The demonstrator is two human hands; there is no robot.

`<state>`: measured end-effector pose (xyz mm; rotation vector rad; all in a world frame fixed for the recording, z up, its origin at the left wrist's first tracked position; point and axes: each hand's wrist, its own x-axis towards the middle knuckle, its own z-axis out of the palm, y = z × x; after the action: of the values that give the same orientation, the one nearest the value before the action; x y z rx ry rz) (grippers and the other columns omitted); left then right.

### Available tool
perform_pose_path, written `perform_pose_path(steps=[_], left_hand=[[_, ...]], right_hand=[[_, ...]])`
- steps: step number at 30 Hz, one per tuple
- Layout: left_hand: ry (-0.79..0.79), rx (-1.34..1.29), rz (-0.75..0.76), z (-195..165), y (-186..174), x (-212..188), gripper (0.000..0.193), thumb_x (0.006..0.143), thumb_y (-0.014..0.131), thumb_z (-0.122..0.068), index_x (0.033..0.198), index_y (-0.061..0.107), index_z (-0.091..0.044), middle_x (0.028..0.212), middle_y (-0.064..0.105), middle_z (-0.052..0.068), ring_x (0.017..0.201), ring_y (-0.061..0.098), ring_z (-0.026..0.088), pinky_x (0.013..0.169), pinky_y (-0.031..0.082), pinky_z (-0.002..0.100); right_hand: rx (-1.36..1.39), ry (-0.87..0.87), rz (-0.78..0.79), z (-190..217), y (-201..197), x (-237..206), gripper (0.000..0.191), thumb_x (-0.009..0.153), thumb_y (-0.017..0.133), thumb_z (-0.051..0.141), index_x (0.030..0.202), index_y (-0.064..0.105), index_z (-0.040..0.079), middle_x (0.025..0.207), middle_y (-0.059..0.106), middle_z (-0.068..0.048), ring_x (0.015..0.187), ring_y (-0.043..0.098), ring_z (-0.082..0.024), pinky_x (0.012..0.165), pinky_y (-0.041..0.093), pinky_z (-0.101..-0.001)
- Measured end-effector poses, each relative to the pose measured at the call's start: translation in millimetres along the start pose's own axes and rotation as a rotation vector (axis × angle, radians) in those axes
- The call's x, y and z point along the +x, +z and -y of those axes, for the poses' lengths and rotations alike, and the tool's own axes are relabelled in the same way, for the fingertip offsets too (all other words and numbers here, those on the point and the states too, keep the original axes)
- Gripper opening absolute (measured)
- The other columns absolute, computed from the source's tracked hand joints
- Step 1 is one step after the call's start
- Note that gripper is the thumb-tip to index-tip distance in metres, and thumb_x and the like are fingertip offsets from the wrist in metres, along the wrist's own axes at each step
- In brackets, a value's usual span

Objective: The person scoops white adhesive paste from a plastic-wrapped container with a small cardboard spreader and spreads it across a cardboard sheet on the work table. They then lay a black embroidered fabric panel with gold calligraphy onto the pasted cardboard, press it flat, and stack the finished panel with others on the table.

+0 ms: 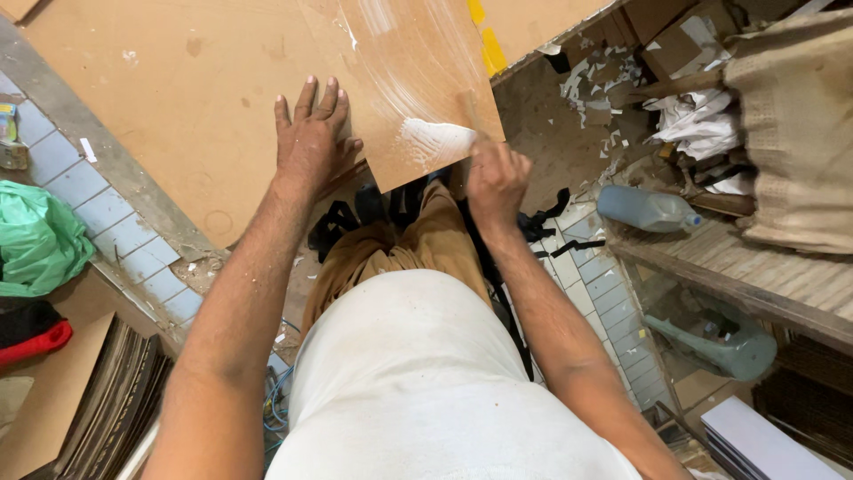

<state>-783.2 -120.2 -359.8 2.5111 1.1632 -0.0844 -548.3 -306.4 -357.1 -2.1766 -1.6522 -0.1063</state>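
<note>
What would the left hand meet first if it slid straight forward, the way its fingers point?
Probably nothing soon: the left hand lies flat on the brown board, and only bare board shows ahead, up to the picture's top edge.

I see a matt brown cardboard sheet (418, 80) streaked with wet white paste (435, 140), above a larger smooth fibreboard panel (178, 98); right of it, coarse woven burlap (791, 133) and a grey plastic bottle (644, 210).

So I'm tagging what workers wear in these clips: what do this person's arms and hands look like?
Both arms are bare from shoulder to wrist: no sleeves reach into view. The left hand and right hand wear no gloves, rings, watch or bands. Fine pale dust speckles the forearms. A sleeveless-looking white top covers the torso.
</note>
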Motion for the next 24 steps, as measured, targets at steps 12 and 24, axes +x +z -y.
perform_pose_path(steps=[12,24], left_hand=[[-0.037,-0.007,0.034,5.2,-7.8,3.5,0.074,0.089,0.054,0.005,0.158,0.041,-0.019,0.169,0.031,-0.001,0.157,0.021,0.028,0.122,0.014,0.065],[0.029,0.081,-0.027,-16.9,-3.1,-0.4,0.068,0.087,0.069,-0.019,0.151,0.047,-0.008,0.161,0.041,0.012,0.150,0.032,0.034,0.114,0.030,0.059]], right_hand=[[0.118,-0.410,0.089,39.9,2.2,41.2,0.023,0.095,0.062,-0.001,0.117,0.069,-0.001,0.086,0.068,-0.010,0.075,0.062,-0.022,0.068,0.047,-0.0395],[0.806,0.529,0.121,-21.7,-16.9,-14.3,0.027,0.109,0.060,0.026,0.116,0.068,0.001,0.096,0.068,-0.008,0.086,0.061,-0.020,0.077,0.053,-0.0336]])
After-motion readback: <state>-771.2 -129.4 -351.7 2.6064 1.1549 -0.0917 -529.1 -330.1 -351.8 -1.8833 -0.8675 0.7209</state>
